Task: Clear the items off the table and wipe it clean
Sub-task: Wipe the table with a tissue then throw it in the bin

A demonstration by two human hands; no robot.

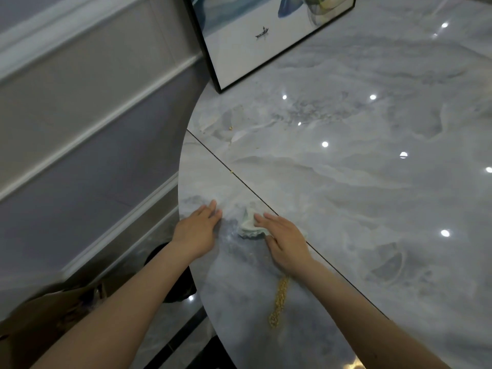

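Head-cam view, looking down at a glossy grey marble tabletop [346,182] w/ a rounded left edge. 2 bare hands work near that edge. Left hand [198,230] lies flat on the surface, fingers straight, holding nothing. Right hand [283,242] presses straight fingers onto a crumpled pale cloth [249,225], which sits just beside a thin seam line [226,166] crossing the tabletop. A streak of yellow crumbs [279,302] lies by the right wrist, toward the near edge; a few specks dot the left edge farther back. A framed picture [266,35] stands at the far edge, so clearing looks unfinished. A dark bin [170,272] sits on the floor below the left edge.

Risks, as judgement: a sweep toward the left edge could miss the bin and scatter crumbs on the floor; crumbs may lodge in the seam.
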